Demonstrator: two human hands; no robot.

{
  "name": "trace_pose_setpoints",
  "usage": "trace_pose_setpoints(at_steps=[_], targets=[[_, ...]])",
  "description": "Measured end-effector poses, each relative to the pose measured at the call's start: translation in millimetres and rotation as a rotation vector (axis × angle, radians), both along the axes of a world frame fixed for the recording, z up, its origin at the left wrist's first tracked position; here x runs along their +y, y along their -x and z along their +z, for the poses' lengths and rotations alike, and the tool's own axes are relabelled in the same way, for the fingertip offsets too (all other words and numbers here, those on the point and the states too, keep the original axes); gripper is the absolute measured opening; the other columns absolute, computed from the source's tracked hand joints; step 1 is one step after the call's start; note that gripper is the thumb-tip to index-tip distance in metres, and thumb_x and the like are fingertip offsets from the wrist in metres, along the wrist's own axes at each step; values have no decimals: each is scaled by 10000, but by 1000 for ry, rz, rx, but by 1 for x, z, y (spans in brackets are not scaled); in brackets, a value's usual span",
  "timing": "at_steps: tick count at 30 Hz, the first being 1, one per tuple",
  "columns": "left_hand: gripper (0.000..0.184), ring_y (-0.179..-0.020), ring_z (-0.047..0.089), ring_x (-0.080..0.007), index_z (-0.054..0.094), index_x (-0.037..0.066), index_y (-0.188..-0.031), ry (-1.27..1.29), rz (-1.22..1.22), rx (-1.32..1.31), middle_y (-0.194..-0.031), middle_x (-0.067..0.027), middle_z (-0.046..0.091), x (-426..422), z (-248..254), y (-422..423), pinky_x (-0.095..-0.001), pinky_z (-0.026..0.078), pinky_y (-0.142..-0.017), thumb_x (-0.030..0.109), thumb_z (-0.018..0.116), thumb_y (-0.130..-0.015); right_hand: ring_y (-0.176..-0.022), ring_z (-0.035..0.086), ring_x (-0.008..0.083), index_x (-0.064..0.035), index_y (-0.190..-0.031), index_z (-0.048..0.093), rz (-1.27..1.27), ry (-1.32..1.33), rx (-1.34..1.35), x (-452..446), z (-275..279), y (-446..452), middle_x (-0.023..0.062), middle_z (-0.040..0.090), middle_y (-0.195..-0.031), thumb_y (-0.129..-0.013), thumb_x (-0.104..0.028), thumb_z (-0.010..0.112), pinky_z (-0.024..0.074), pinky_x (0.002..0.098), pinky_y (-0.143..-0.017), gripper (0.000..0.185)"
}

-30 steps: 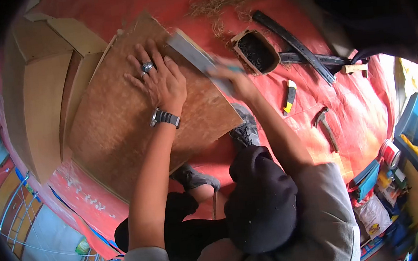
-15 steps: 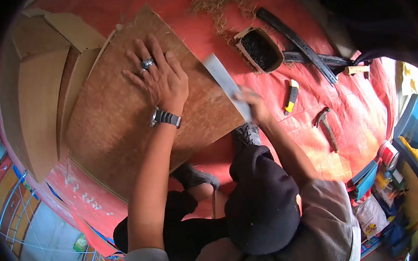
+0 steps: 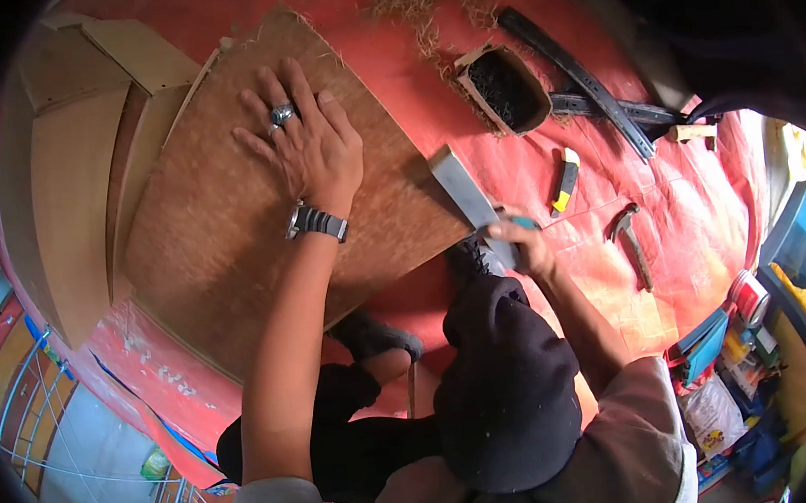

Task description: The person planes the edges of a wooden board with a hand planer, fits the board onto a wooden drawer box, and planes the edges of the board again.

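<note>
My left hand [image 3: 310, 154] lies flat with spread fingers on a brown wooden board [image 3: 229, 238], a ring on one finger and a watch at the wrist. My right hand [image 3: 522, 241] is closed round a long flat grey tool [image 3: 463, 189] with a bit of teal at the grip. The tool lies along the board's right edge, near its lower right corner. Beneath that corner a dark shoe [image 3: 468, 257] partly shows.
An open box of dark bits [image 3: 507, 91], crossed black rails [image 3: 580, 78], a yellow-black cutter [image 3: 566, 183] and a hammer [image 3: 631, 246] lie on the red sheet [image 3: 697, 216]. Wooden panels [image 3: 81, 184] stand at left. Someone in dark clothes [image 3: 730, 41] is at upper right.
My right hand has drawn the grey tool down along the board's right edge, toward its lower right corner. My left hand has stayed nearly still on the board.
</note>
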State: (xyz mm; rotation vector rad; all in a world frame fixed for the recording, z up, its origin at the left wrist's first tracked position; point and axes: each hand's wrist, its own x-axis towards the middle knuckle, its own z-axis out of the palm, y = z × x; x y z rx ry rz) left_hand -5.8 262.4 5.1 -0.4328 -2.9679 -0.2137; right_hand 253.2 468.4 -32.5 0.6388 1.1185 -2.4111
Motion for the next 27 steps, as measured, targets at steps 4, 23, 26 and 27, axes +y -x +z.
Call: trace_pose_setpoints(at_steps=[4, 23, 26, 27], targets=[[623, -1601, 173, -463, 293, 129, -1676, 20, -9, 2, -1739, -180, 255, 0, 2, 0, -734, 94, -1232, 393, 339, -1114, -1029, 675, 165, 17, -1250, 690, -150, -79, -56, -27, -21, 121, 79, 719, -1098, -912, -286, 744, 505, 310, -943, 457], [657, -1613, 164, -431, 241, 49, -1678, 50, 24, -56, -1753, -170, 220, 2, 7, -2, -701, 68, -1254, 371, 341, -1113, -1030, 671, 193, -1, -1189, 759, -76, -43, 164, -31, -28, 238, 67, 726, -1137, -974, -202, 698, 503, 297, -931, 301], [654, -1611, 163, -438, 242, 52, -1678, 59, 32, -68, -1753, -171, 219, 0, 8, -2, -695, 71, -1256, 369, 341, -1114, -1030, 671, 190, -1, -1200, 756, -91, 49, 125, -33, -17, 251, 73, 732, -1127, -961, -179, 714, 508, 304, -935, 301], [653, -1609, 163, -444, 243, 53, -1678, 47, 28, -68, -1752, -175, 218, 0, 9, -1, -693, 73, -1257, 367, 340, -1115, -1046, 668, 186, -1, -1209, 754, -81, 34, 164, -28, -25, 239, 78, 732, -1141, -956, -180, 722, 506, 306, -951, 312]])
